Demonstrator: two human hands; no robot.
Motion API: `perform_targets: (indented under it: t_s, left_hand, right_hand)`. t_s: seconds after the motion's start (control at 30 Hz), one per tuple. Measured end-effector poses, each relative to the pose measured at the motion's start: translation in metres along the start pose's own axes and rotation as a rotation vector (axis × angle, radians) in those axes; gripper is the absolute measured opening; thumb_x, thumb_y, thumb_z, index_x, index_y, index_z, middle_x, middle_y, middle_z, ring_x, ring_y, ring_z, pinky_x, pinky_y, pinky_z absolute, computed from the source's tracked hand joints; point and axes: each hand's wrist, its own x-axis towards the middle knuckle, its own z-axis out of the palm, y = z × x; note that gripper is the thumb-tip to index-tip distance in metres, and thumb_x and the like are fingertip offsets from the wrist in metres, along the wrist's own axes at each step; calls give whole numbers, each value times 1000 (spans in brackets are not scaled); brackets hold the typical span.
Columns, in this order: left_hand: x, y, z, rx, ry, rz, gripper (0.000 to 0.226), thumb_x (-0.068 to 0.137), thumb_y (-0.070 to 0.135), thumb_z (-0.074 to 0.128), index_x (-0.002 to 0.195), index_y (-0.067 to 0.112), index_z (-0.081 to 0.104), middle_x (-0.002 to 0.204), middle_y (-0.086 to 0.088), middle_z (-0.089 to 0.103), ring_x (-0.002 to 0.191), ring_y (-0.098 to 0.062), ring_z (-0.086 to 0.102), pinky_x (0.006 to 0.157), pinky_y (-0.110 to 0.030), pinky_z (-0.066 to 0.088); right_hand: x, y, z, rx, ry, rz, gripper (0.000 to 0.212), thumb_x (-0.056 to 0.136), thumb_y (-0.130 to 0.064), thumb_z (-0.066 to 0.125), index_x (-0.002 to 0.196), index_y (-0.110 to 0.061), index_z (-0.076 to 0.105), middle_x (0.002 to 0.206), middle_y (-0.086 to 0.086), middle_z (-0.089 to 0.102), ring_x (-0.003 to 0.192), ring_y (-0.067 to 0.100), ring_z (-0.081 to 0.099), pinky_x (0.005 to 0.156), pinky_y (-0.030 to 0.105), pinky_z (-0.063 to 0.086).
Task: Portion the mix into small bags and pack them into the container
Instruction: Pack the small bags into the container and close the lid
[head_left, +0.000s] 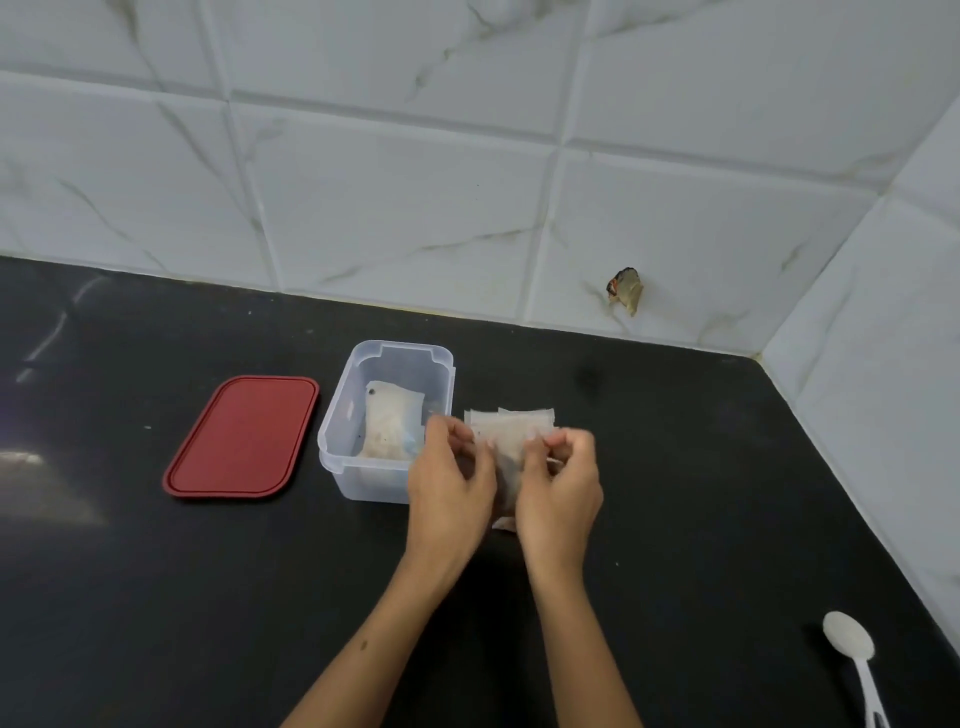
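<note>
A clear plastic container (337, 410) stands open on the black counter, with a filled small bag (390, 427) lying inside it. Just right of the container, my left hand (451, 483) and my right hand (558, 491) both grip a small clear bag of pale mix (506, 431). Each hand pinches the bag near its upper part, and the bag's top edge sticks up above my fingers. My hands hide its lower part, apart from a corner showing below them.
The container's red lid (243, 437) lies flat to its left. A white plastic spoon (852, 654) rests at the counter's near right. A marble-tiled wall runs behind and along the right, with a small scrap stuck (625, 290) to it.
</note>
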Motion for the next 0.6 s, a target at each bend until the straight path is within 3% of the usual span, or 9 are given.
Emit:
perform_targets:
  t_s: [0.17,0.27,0.37,0.47,0.5,0.6]
  left_hand:
    - [54,9,-41,117,90,41,8,93,16,57,93,17,49,77,6,61,64,-3,60,50,-10,43]
    - [91,1,-61,216,61,-34,7,94,21,55,94,15,56,82,-1,64,77,-16,61,67,-24,49]
    - [120,-11,-71,351,-48,-112,24,98,27,48,91,8,61,84,-8,63,81,-22,59,73,-34,49]
    - [133,-20,-74,425,-223,-206,12,89,13,53,80,8,58,88,-17,62,82,-33,57,72,-32,46]
    - [136,-23,-74,451,-277,-230,2,85,11,57,85,10,58,93,-17,61,84,-32,56,72,-31,45]
    - [140,-25,-72,539,-392,-268,27,79,11,66,103,2,59,100,-16,57,83,-23,52,70,-30,45]
  right_hand:
    - [13,-47,33,-21,-313,-51,10,92,-28,53,98,-21,59,96,-7,61,89,6,58,79,26,49]
    - [28,-61,63,-94,-476,-7,22,92,-22,50,109,-15,62,103,-3,62,94,11,57,80,26,49]
    - [41,-62,95,-201,-606,41,32,92,-10,49,121,-11,61,118,4,61,100,17,58,73,22,50]
    - [47,-63,119,-326,-691,108,31,90,-4,47,117,-8,62,119,11,60,86,19,54,50,13,41]
    - [48,-64,125,-364,-710,122,30,90,-3,46,117,-6,61,118,12,59,83,20,52,50,15,42]
    - [51,-65,138,-485,-738,156,31,93,-6,47,123,-4,54,119,14,58,84,20,49,62,24,40]
